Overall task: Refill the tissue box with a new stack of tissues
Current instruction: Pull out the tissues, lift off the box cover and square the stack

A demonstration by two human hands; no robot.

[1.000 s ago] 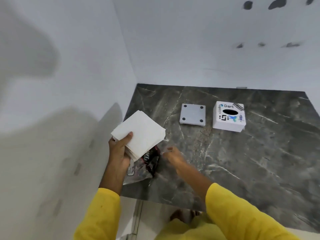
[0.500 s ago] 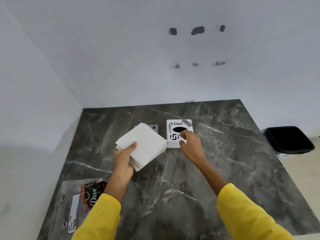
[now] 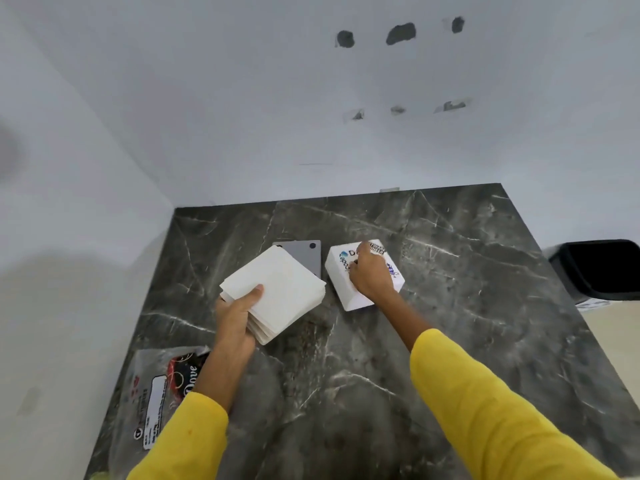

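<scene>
My left hand point(image 3: 236, 320) grips a thick stack of white tissues point(image 3: 277, 292) by its near corner, held above the dark marble counter point(image 3: 346, 375). Just right of the stack sits the white tissue box point(image 3: 349, 294) with printed logos on top. My right hand point(image 3: 372, 275) lies over the box's top, fingers curled around it, covering the oval slot. The box looks turned and slightly tilted under the hand. A grey square base plate point(image 3: 304, 252) with dark round feet lies flat behind the stack, partly hidden by it.
An empty clear plastic wrapper point(image 3: 156, 393) with a dark label lies at the counter's near left corner. White walls close off the back and left sides. A black bin point(image 3: 602, 268) stands on the floor past the counter's right edge.
My right hand has closed over the tissue box and turned it a little. The left hand with the tissue stack has stayed beside it.
</scene>
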